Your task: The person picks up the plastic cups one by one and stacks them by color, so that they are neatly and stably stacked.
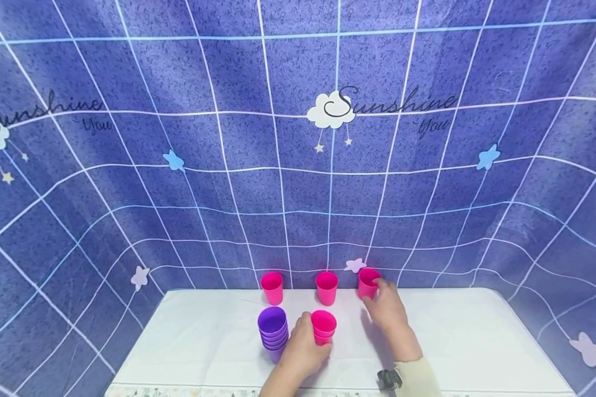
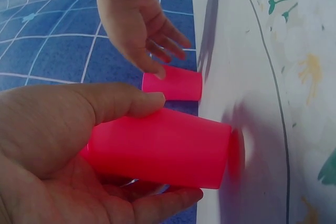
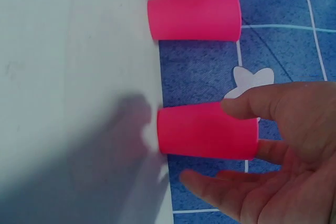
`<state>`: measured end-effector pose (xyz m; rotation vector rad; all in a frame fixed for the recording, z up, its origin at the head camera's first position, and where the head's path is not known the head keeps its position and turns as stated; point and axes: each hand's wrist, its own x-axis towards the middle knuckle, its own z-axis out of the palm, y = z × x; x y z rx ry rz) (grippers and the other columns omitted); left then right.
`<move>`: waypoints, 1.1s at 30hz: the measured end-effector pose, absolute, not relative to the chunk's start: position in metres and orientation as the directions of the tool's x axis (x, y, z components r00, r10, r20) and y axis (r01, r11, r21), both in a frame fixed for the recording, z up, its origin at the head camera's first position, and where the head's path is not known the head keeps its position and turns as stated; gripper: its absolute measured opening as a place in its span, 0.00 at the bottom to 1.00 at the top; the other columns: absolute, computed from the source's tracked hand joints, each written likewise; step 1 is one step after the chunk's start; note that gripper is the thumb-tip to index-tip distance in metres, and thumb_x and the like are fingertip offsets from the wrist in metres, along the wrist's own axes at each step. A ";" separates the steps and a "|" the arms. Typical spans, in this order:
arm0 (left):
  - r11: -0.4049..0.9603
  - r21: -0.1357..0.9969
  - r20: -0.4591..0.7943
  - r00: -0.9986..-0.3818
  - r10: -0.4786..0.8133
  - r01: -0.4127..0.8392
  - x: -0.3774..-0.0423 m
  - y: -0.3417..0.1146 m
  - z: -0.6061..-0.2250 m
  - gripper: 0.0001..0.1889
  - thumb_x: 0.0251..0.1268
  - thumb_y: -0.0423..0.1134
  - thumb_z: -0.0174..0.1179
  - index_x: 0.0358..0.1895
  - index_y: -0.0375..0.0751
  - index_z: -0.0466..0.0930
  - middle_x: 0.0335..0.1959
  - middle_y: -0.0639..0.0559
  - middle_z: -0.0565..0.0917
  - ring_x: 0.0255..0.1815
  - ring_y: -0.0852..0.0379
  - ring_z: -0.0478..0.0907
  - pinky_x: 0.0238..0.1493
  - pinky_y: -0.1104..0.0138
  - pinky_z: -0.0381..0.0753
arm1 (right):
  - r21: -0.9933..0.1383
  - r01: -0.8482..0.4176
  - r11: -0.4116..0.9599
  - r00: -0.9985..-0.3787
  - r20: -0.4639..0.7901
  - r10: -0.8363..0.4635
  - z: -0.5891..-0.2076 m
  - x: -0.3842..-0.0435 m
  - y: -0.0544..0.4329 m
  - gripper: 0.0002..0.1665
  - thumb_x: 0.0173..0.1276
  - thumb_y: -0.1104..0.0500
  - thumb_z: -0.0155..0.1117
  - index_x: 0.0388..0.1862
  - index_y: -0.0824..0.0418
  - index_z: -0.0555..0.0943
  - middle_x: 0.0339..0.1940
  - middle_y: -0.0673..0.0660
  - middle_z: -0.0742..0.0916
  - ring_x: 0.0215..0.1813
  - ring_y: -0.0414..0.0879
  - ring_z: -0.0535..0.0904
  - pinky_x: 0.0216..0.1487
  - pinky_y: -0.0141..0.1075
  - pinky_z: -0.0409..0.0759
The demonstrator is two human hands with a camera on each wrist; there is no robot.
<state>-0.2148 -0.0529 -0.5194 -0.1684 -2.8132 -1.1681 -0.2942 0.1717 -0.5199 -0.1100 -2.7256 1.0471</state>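
In the head view, my left hand [image 1: 305,347] grips a small stack of pink cups [image 1: 324,322] near the front of the table, thumb on one side and fingers on the other. The left wrist view has the held pink cup [image 2: 160,148] upright, its base close to the cloth. At the back right stands a single pink cup [image 1: 367,284], with my right hand [image 1: 388,306] around its right side. The right wrist view puts the thumb over that cup [image 3: 207,132], near its rim. The other fingers [image 3: 210,190] are spread, with a gap beside the cup.
Two more pink cups, one in the middle [image 1: 326,289] and one to the left [image 1: 272,288], stand in the back row. A stack of several purple cups [image 1: 273,331] is just left of my left hand. Behind the white-covered table [image 1: 203,331] hangs a blue gridded cloth [image 1: 298,193].
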 end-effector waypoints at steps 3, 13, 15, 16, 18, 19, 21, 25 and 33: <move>0.704 0.698 0.121 -0.990 0.067 0.132 -0.215 -0.053 -0.520 0.41 0.50 0.37 0.77 0.67 0.24 0.68 0.54 0.35 0.82 0.60 0.34 0.81 0.65 0.39 0.80 | -0.679 -0.029 0.733 -0.966 0.207 0.152 -0.522 -0.295 0.173 0.31 0.68 0.57 0.69 0.64 0.74 0.77 0.66 0.75 0.80 0.68 0.73 0.78 0.71 0.62 0.77; 0.705 0.696 0.124 -0.990 0.069 0.136 -0.214 -0.053 -0.519 0.40 0.49 0.37 0.77 0.65 0.25 0.69 0.52 0.37 0.81 0.58 0.35 0.82 0.63 0.40 0.82 | -0.712 -0.029 0.702 -0.950 0.237 0.201 -0.528 -0.298 0.176 0.18 0.69 0.54 0.69 0.48 0.69 0.85 0.65 0.72 0.85 0.65 0.71 0.82 0.66 0.62 0.80; 0.703 0.698 0.121 -0.990 0.070 0.135 -0.214 -0.053 -0.519 0.40 0.49 0.37 0.77 0.65 0.25 0.69 0.52 0.37 0.81 0.58 0.35 0.82 0.64 0.40 0.82 | -0.717 -0.033 0.697 -0.950 0.239 0.200 -0.528 -0.298 0.177 0.15 0.68 0.54 0.69 0.43 0.66 0.85 0.58 0.71 0.87 0.60 0.70 0.84 0.63 0.61 0.81; 0.703 0.698 0.119 -0.990 0.070 0.134 -0.214 -0.053 -0.519 0.40 0.49 0.37 0.76 0.66 0.25 0.68 0.53 0.36 0.81 0.59 0.35 0.81 0.64 0.39 0.81 | -0.721 -0.036 0.692 -0.950 0.239 0.200 -0.528 -0.298 0.177 0.15 0.68 0.53 0.70 0.40 0.65 0.84 0.56 0.69 0.88 0.58 0.69 0.85 0.62 0.61 0.81; 0.705 0.696 0.119 -0.990 0.071 0.134 -0.214 -0.053 -0.518 0.41 0.49 0.37 0.76 0.66 0.24 0.68 0.53 0.35 0.81 0.60 0.34 0.81 0.65 0.39 0.81 | -0.735 -0.041 0.677 -0.951 0.236 0.198 -0.526 -0.298 0.177 0.13 0.68 0.53 0.71 0.37 0.63 0.84 0.50 0.67 0.89 0.55 0.66 0.86 0.60 0.60 0.82; 0.705 0.696 0.120 -0.990 0.071 0.135 -0.214 -0.053 -0.518 0.41 0.49 0.37 0.76 0.66 0.24 0.68 0.53 0.35 0.81 0.60 0.34 0.81 0.65 0.39 0.81 | -0.743 -0.043 0.668 -0.953 0.232 0.196 -0.525 -0.298 0.177 0.12 0.67 0.53 0.71 0.35 0.62 0.83 0.48 0.66 0.90 0.52 0.64 0.86 0.59 0.59 0.82; 0.706 0.695 0.119 -0.990 0.071 0.134 -0.215 -0.053 -0.518 0.41 0.49 0.37 0.76 0.66 0.24 0.68 0.53 0.35 0.81 0.59 0.35 0.82 0.65 0.39 0.81 | -0.759 -0.046 0.650 -0.955 0.223 0.193 -0.521 -0.297 0.176 0.12 0.67 0.54 0.72 0.34 0.62 0.83 0.44 0.64 0.90 0.48 0.60 0.86 0.57 0.55 0.83; 0.701 0.702 0.106 -0.992 0.070 0.124 -0.214 -0.053 -0.516 0.39 0.50 0.37 0.76 0.65 0.25 0.69 0.50 0.37 0.82 0.56 0.37 0.83 0.63 0.40 0.82 | -0.797 -0.066 0.601 -0.959 0.218 0.183 -0.515 -0.297 0.174 0.09 0.65 0.58 0.73 0.32 0.61 0.82 0.38 0.59 0.89 0.45 0.53 0.85 0.54 0.48 0.83; 0.687 0.716 0.092 -0.992 0.081 0.122 -0.214 -0.054 -0.515 0.37 0.51 0.36 0.76 0.63 0.27 0.69 0.46 0.38 0.86 0.52 0.39 0.87 0.59 0.43 0.85 | -0.845 -0.098 0.526 -0.962 0.216 0.167 -0.507 -0.293 0.174 0.22 0.60 0.60 0.79 0.45 0.64 0.76 0.47 0.67 0.88 0.49 0.57 0.86 0.53 0.46 0.83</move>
